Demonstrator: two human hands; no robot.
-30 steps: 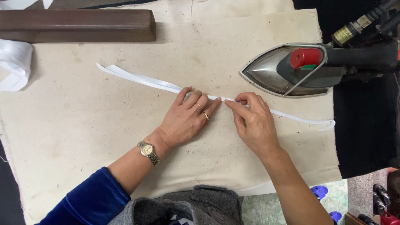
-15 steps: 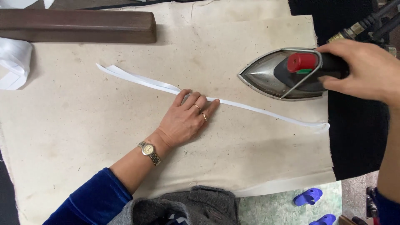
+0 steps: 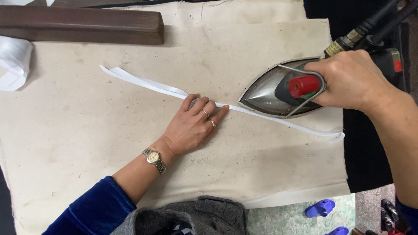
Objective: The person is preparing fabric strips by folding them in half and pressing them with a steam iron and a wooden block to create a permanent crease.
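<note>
White fabric strip (image 3: 152,83) under left hand (image 3: 190,127)

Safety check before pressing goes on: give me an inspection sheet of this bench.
Surface: cream padded cloth, lightly stained.
Job's things: white fabric strip lying diagonally; steam iron over its right part.
Clutter: dark wooden block at the top; white folded cloth at the left edge.
Grippers: left hand flat on the strip; right hand grips the iron's handle.
Cables: black hose from the iron's rear.
Surroundings: blue slippers on the floor.
</note>
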